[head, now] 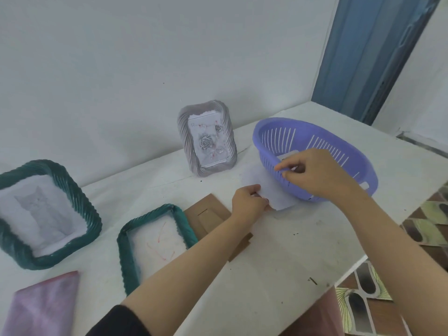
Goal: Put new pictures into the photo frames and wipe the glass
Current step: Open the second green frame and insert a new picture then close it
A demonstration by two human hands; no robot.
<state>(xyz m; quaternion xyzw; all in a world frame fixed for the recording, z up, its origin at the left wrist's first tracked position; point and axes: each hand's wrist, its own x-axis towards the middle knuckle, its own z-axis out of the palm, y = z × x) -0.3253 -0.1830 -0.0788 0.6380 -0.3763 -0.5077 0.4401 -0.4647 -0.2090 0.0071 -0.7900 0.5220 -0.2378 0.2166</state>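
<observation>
My left hand (248, 202) pinches the near edge of a white paper picture (257, 184) that lies on the white table beside the purple basket (312, 137). My right hand (315, 173) reaches over the basket's near rim with fingers curled, pinching something small there; what it is I cannot tell. A grey frame (207, 139) with a rose picture stands upright against the wall. A teal frame (155, 243) lies face down near my left forearm with a red-scribbled sheet in it. Its brown backing board (213, 217) lies beside it. A larger teal frame (46, 212) holds a cat picture.
A pink-purple cloth (46, 306) lies at the table's near left corner. The wall runs along the table's far side. The table's right edge (358, 265) drops to a patterned floor. A blue door frame (371, 52) stands at the far right.
</observation>
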